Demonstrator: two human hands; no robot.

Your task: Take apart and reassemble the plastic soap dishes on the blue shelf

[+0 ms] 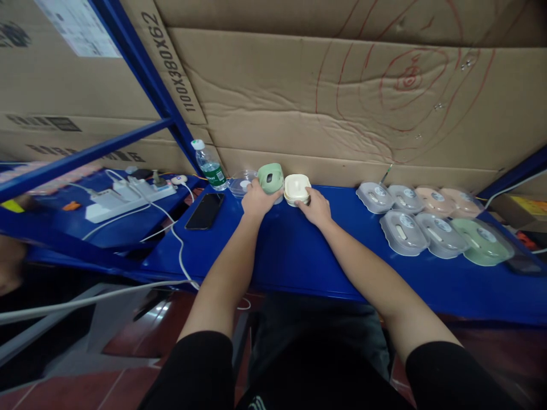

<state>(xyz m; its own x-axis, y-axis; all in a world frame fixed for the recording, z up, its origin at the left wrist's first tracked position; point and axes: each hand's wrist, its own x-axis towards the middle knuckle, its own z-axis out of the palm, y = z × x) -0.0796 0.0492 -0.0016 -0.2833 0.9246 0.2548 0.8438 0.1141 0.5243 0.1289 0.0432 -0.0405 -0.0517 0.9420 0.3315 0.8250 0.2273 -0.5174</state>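
On the blue table, near the cardboard wall, my left hand [257, 200] is closed round the near side of a green container [270, 177], which has a small dark patch on its face. Just right of it, my right hand [315, 207] grips the right side of a cream square container [296, 187]. The two containers stand side by side, nearly touching. Behind my left hand lies a clear plastic lid or shell [243, 183] with a white round label. The undersides of both containers are hidden.
A water bottle [212, 169] and a black phone [204, 211] are on the left. Several packed grey, pink and green containers [404, 232] fill the right side. A white power strip [130, 199] with cables lies beyond the blue frame [141, 74]. Someone's hand [9, 265] shows at the left edge.
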